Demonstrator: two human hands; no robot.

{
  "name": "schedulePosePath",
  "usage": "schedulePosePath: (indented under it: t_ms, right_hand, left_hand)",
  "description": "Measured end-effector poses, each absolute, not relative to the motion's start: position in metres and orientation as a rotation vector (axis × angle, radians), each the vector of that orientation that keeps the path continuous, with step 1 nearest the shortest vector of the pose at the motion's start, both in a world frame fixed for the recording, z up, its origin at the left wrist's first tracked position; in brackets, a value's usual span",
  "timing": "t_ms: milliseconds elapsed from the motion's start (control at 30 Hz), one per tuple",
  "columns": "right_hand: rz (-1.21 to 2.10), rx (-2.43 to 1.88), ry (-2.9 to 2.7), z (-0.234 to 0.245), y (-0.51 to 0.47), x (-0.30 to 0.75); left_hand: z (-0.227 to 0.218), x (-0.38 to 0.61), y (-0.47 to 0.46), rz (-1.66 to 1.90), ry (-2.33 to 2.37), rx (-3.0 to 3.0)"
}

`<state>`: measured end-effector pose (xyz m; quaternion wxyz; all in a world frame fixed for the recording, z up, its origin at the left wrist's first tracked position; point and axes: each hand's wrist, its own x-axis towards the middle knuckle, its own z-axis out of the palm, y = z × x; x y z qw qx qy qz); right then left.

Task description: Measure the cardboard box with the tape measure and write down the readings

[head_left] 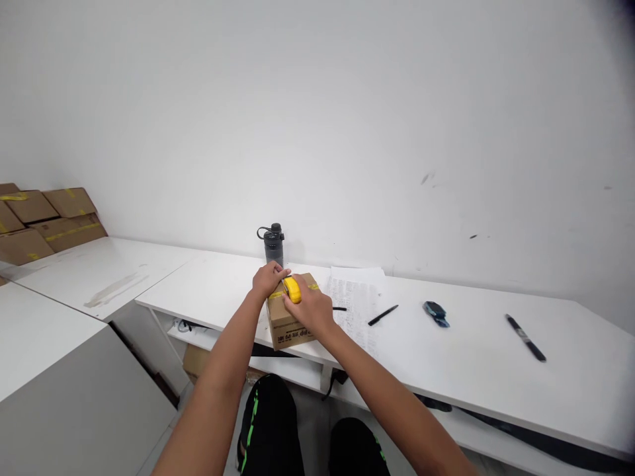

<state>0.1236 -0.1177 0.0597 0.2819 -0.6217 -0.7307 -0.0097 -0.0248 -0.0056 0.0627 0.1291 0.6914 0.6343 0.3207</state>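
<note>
So the white tabletop [471,363] runs under everything, with stacked cartons [74,228] way off left of the grip. Right below the grip there's a small cardboard box [290,320]. Printed sheets [357,307] lie just right of it, and a dark bottle [274,247] stands just beyond. Right hand [314,309] is wrapped around a yellow tool [293,289] on the box top. Left hand [267,279] sits beside it, can't tell if it's pinching anything. Black pen [383,315] is near, to the right.

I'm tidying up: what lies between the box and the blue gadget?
In the head view: papers, a black pen and, by the right hand, another dark item.
</note>
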Motion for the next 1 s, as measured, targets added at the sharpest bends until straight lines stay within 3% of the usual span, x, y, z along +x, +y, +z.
schedulePosePath:
  t_ms: [367, 667, 1000]
  right_hand:
    - [-0.045, -1.805, -1.854, 0.037, -0.207, 0.139]
    - [-0.017, -1.804, -1.823, 0.035, -0.202, 0.136]
    - [-0.037, -1.799, -2.020, 0.067, -0.185, 0.136]
  left_hand:
    - [0.043, -0.031, 0.016, 0.912, 1.632, 1.856]
    - [0.046, -0.032, 0.015, 0.863, 1.629, 1.770]
    - [0.049, -0.033, 0.012, 0.838, 1.690, 1.790]
